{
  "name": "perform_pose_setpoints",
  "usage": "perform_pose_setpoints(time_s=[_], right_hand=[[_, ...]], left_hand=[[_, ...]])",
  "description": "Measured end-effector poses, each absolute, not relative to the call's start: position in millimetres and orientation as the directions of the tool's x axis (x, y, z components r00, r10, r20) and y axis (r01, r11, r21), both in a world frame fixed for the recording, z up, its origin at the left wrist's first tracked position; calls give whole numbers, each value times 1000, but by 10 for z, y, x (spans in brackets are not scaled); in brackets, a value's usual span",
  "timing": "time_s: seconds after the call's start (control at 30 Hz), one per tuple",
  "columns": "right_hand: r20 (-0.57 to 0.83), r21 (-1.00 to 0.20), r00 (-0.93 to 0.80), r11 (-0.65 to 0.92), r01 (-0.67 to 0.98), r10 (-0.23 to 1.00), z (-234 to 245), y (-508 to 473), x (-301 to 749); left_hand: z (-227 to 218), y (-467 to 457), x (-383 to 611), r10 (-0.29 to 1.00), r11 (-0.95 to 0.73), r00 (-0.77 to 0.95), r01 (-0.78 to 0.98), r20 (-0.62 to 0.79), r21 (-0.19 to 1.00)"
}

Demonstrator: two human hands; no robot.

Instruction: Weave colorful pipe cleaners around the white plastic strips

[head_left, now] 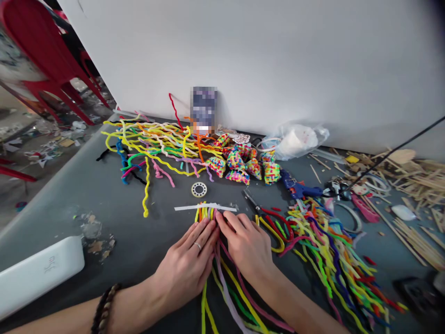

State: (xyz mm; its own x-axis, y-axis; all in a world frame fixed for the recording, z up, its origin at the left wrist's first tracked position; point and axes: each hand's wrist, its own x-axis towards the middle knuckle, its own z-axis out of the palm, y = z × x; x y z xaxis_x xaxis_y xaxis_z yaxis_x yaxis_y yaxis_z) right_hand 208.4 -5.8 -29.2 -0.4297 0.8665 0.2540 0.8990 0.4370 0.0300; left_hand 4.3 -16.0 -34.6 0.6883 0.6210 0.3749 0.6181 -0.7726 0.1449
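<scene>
A row of colourful pipe cleaners [237, 284] lies on the grey table in front of me, its far ends under a strip of white tape [187, 207]. My left hand [189, 260] is closed over the row from the left, fingers together and holding it near the tape; a ring is on one finger. From the right, my right hand [245, 243] grips the edge of the same row with bent fingers, its fingertips close to those of the left. The long tails run toward me between my forearms. The palms hide part of the row.
Beyond the hands lie a round bobbin [199, 189], scissors [259, 204], bead-covered pieces [236, 158] and loose pipe cleaners [156, 139]. At right are a blue glue gun [299, 188], a pipe-cleaner pile [330, 250] and wooden sticks [410, 236]. A white power bank [45, 266] sits left.
</scene>
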Motion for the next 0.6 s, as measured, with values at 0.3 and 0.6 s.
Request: perform_pose_setpoints(time_s=[0.3, 0.6], right_hand=[[326, 32, -457, 474, 880, 827, -319, -82, 2072], [391, 5, -473, 512, 859, 790, -340, -55, 2122]], left_hand=[[-335, -152, 52, 616, -774, 679, 616, 399, 147], [-324, -158, 47, 621, -772, 700, 624, 353, 122]])
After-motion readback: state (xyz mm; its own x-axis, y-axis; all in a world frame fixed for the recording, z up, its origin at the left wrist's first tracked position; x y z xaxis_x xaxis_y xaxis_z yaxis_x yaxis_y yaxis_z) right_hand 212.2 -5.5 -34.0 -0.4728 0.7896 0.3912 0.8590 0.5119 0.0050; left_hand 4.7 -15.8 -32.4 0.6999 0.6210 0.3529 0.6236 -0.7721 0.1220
